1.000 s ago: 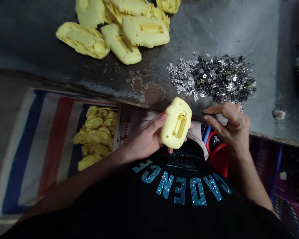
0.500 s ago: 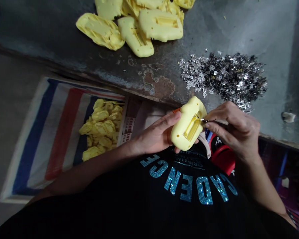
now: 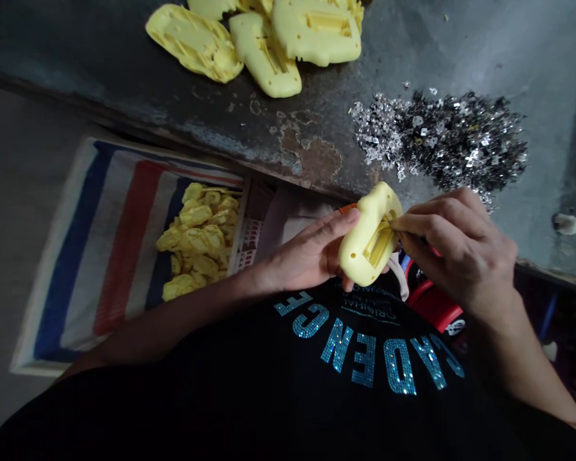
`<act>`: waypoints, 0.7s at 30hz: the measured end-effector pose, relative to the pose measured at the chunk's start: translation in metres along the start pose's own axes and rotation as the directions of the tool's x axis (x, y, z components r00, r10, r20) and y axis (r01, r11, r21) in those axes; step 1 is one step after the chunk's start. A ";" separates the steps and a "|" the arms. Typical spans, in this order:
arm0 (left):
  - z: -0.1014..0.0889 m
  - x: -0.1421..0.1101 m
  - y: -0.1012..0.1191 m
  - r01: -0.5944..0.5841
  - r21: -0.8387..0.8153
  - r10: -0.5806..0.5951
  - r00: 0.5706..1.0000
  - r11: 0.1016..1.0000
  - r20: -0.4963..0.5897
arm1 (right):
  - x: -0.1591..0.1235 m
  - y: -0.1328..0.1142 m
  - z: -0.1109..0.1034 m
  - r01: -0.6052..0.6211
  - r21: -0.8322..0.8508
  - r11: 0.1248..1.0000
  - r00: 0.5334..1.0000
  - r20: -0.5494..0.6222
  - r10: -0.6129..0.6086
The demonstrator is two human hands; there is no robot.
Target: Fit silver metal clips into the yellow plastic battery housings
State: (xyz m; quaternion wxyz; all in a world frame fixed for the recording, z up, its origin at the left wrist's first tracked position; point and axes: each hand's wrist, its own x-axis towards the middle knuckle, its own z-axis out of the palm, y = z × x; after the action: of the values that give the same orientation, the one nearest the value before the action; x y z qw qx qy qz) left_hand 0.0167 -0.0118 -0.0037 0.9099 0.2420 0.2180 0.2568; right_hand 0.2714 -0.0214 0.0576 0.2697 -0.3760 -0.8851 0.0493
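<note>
My left hand (image 3: 312,253) grips a small yellow plastic shell (image 3: 370,234) from its left side, just in front of the table's near edge. A slot in the shell faces up. My right hand (image 3: 454,240) is pinched, with its fingertips pressed to the slot's upper end; an earlier frame showed a small metal piece in that pinch, and now it is hidden by the fingers. A heap of small shiny metal pieces (image 3: 441,137) lies on the table just beyond my right hand.
Several larger yellow plastic shells (image 3: 264,38) lie at the far side of the worn dark table (image 3: 125,96). Below the table on the left, a striped sack (image 3: 105,243) holds many small yellow parts (image 3: 199,237). A red object (image 3: 432,301) sits under my right hand.
My right hand moved from the table edge by the metal heap over to the shell, carrying a small metal piece to its slot. The left hand tilted the shell slightly.
</note>
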 end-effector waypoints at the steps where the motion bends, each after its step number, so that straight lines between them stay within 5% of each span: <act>1: 0.000 0.000 0.000 -0.002 0.004 0.002 1.000 1.000 0.000 | 0.000 0.000 0.000 0.001 -0.014 1.000 1.000 0.007 -0.001; 8: 0.000 0.001 0.001 -0.010 0.006 0.010 1.000 1.000 -0.002 | -0.004 -0.007 0.003 -0.044 0.015 0.999 0.998 -0.041 0.044; 16: 0.002 0.000 0.000 -0.043 0.024 0.045 0.997 0.999 -0.070 | -0.013 -0.011 0.012 -0.223 0.079 0.972 0.956 -0.179 0.234; 21: 0.013 -0.009 -0.001 -0.205 0.166 0.230 0.963 0.965 -0.144 | -0.012 0.001 0.023 -0.393 0.423 0.817 0.904 0.014 0.427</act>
State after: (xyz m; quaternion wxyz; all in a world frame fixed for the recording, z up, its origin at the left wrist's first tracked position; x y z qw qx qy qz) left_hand 0.0173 -0.0219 0.0085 0.8347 0.3101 0.2820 0.3572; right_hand 0.2673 -0.0264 0.0320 0.3622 -0.4931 -0.7405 0.2780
